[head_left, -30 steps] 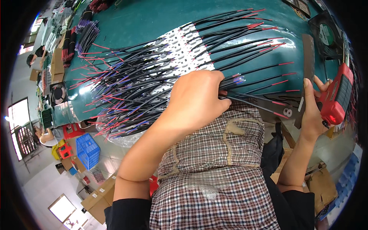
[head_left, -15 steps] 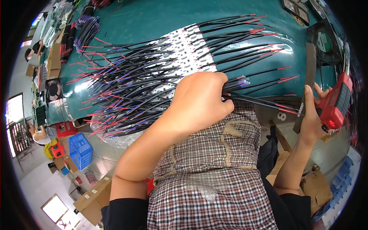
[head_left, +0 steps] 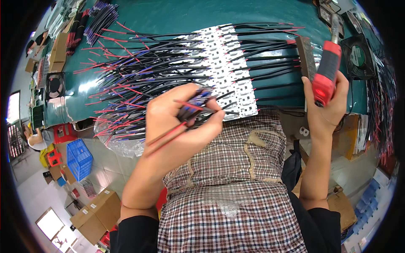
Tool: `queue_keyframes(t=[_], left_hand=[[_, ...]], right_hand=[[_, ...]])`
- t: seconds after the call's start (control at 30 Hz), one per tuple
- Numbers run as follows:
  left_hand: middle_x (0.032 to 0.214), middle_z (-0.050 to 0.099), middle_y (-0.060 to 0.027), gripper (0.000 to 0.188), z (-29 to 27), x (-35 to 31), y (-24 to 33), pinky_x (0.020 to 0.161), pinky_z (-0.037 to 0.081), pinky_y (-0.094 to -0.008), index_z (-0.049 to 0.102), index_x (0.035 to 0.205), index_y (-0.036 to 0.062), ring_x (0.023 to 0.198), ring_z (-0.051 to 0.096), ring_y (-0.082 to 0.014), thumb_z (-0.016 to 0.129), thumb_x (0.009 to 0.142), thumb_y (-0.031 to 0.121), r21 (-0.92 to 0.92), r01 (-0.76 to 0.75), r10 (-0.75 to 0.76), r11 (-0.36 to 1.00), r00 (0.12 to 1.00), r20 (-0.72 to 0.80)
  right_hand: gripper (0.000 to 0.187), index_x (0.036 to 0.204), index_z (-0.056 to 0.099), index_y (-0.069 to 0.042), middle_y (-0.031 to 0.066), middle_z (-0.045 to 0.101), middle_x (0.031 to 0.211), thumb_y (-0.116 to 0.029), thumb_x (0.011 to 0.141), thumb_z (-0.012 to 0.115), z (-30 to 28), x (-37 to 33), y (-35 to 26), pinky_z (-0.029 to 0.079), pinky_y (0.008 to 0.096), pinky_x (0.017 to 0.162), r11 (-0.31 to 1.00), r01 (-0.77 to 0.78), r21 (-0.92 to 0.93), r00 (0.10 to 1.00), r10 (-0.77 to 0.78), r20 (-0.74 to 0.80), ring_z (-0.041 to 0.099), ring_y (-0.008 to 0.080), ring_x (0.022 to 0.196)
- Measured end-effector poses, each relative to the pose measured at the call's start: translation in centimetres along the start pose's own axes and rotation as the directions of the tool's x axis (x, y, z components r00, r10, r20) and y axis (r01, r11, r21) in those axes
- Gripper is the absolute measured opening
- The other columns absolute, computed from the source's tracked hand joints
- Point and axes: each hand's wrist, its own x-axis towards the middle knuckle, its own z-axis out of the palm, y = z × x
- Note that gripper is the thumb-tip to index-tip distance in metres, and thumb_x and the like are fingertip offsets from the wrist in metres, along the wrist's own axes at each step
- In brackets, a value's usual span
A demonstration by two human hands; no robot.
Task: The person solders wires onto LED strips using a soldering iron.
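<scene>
My left hand (head_left: 179,126) is closed around a small bundle of black and red wires (head_left: 192,114), lifted just in front of the green table's near edge. My right hand (head_left: 327,107) grips a red-handled tool (head_left: 327,74), held upright at the table's right side. A white strip of small boards (head_left: 228,69) lies across the table (head_left: 168,17) with many black, red and purple wires (head_left: 139,80) fanned out on both sides of it. The wire ends in my left hand point toward the strip.
A small black fan (head_left: 358,57) stands at the right, another fan (head_left: 55,84) at the left. More wire bundles (head_left: 99,19) lie at the far left. A blue crate (head_left: 79,158) and cardboard boxes (head_left: 95,215) sit on the floor.
My left hand has pulled back from the wire pile toward me, lifting a few wires. My right hand has raised the red tool higher and turned it upright.
</scene>
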Motion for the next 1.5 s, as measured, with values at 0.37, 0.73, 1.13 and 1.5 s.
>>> queue_keyframes(t=[0.37, 0.73, 1.13, 1.5], left_hand=[[0.073, 0.066, -0.0012, 0.017, -4.7, -2.3, -1.9, 0.058, 0.044, -0.0189, 0.068, 0.080, -0.0003, 0.063, 0.058, -0.0050, 0.084, 0.073, 0.001, 0.025, 0.074, -0.071, 0.997, 0.993, -0.094], [0.087, 0.065, 0.0011, 0.023, -4.3, -6.5, 0.7, 0.057, 0.036, -0.0205, 0.071, 0.094, 0.0031, 0.064, 0.049, -0.0035, 0.081, 0.073, 0.000, 0.359, 0.183, 0.061, 0.915, 0.818, -0.572], [0.086, 0.065, -0.0093, 0.009, 3.0, -1.0, -2.9, 0.069, 0.050, -0.0289, 0.061, 0.097, 0.0007, 0.073, 0.063, -0.0178, 0.064, 0.089, -0.001, 0.353, -0.303, 0.414, 0.885, 0.860, -0.299], [0.087, 0.070, -0.0095, 0.030, 1.9, 0.0, -5.0, 0.064, 0.052, -0.0436, 0.056, 0.103, 0.0106, 0.074, 0.068, -0.0339, 0.074, 0.079, 0.013, 0.758, 0.069, 0.184, 0.649, 0.952, -0.245]], right_hand=[[0.054, 0.124, 0.051, -0.001, 0.0111, 0.067, 0.105, -0.007, 0.081, 0.082, -1.0, -0.6, -3.9, 0.052, 0.0280, 0.080, 0.986, 0.007, 0.169, 0.998, -0.016, 0.053, 0.067, 0.0169, 0.084], [0.029, 0.108, 0.060, -0.007, 0.0100, 0.057, 0.088, -0.002, 0.079, 0.061, 8.6, -4.8, -9.3, 0.047, 0.0365, 0.054, 0.935, 0.337, 0.110, 0.940, -0.340, 0.014, 0.059, 0.0247, 0.059], [0.059, 0.113, 0.053, -0.006, 0.0121, 0.058, 0.100, 0.003, 0.061, 0.079, 6.5, -3.3, -9.9, 0.051, 0.0419, 0.070, 0.977, 0.054, 0.206, 0.972, -0.099, 0.212, 0.062, 0.0349, 0.088], [0.055, 0.124, 0.054, -0.001, 0.0097, 0.064, 0.110, -0.007, 0.078, 0.083, 0.4, 1.6, -3.6, 0.049, 0.0311, 0.090, 0.996, -0.031, 0.079, 0.999, 0.034, -0.030, 0.062, 0.0187, 0.097]])
